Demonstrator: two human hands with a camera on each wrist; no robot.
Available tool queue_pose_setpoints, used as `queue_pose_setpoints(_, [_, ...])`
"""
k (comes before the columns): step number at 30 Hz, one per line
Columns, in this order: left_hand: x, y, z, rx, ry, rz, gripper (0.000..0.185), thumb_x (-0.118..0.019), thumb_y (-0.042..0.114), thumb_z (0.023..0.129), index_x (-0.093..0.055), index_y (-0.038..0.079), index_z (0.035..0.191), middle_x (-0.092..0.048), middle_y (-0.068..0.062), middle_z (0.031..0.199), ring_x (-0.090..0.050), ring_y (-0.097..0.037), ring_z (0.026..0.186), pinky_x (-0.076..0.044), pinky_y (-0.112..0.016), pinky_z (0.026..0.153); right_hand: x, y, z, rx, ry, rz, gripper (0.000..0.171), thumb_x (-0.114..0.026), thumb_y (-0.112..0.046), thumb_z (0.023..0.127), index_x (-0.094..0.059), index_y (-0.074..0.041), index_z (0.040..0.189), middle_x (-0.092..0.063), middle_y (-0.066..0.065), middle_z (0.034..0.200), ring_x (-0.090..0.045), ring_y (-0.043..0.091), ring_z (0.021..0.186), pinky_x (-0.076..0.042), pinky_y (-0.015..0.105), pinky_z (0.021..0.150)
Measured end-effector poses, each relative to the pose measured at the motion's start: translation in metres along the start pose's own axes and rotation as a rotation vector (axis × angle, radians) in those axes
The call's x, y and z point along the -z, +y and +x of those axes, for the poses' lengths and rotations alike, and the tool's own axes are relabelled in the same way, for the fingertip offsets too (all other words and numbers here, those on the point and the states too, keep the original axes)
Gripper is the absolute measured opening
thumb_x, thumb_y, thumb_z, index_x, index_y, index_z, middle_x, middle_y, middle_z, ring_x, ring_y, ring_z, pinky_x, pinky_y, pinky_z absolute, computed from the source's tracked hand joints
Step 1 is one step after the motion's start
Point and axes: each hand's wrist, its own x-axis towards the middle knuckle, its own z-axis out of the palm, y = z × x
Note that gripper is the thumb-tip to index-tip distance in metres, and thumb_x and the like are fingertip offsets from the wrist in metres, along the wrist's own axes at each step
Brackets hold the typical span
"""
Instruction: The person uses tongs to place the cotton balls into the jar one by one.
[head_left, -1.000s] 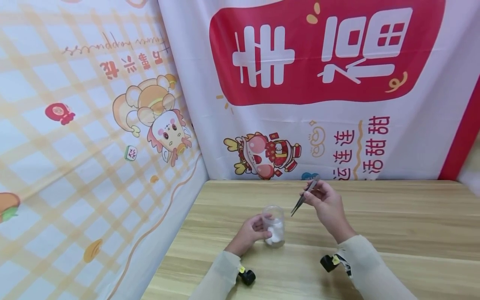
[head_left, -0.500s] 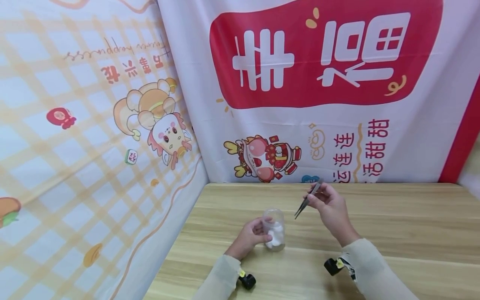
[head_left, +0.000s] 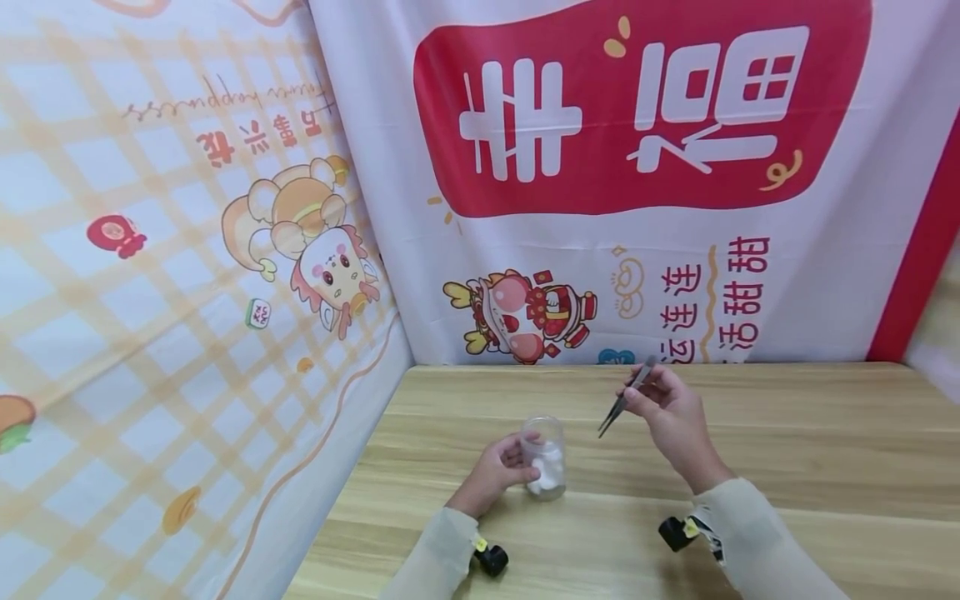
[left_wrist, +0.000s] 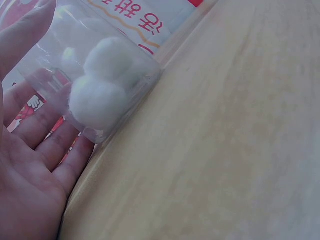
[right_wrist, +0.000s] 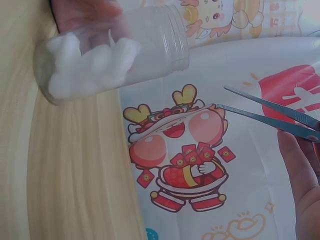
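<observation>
A clear, lidless jar (head_left: 545,437) stands upright on the wooden table, with several white cotton balls (left_wrist: 102,95) in its lower part. My left hand (head_left: 495,472) holds the jar from its left side, thumb in front and fingers behind. Metal tweezers (head_left: 624,403) are pinched in my right hand (head_left: 677,425), to the right of the jar and higher than its rim. In the right wrist view the tweezers' two tips stand a little apart with nothing between them, pointing toward the jar's mouth (right_wrist: 182,42).
The wooden table (head_left: 810,467) reaches back to a printed white and red cloth (head_left: 645,283). A checked cloth wall (head_left: 187,333) borders it on the left. Small black cameras, one on the left wrist (head_left: 492,560) and one on the right (head_left: 677,533), hang close over the tabletop.
My right hand has moved slightly to the right with the tweezers, farther from the jar. The left hand keeps its hold on the jar. The head view has shifted a little.
</observation>
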Motion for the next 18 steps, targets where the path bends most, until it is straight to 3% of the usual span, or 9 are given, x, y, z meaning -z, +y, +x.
queue_pose_setpoints(18, [0.0,0.0,-0.001,0.013,0.012,0.008,0.061,-0.079,0.019,0.083,-0.053,0.016,0.138,-0.058,-0.005,0.132,-0.056,-0.023,0.119,-0.047,-0.034,0.099,0.016,0.008,-0.001,0.029,-0.019,-0.074,0.029,-0.064,-0.014,0.095,-0.054,-0.002,0.12,-0.059,0.013,0.111,-0.064,0.015,0.097,-0.056,0.027,0.079])
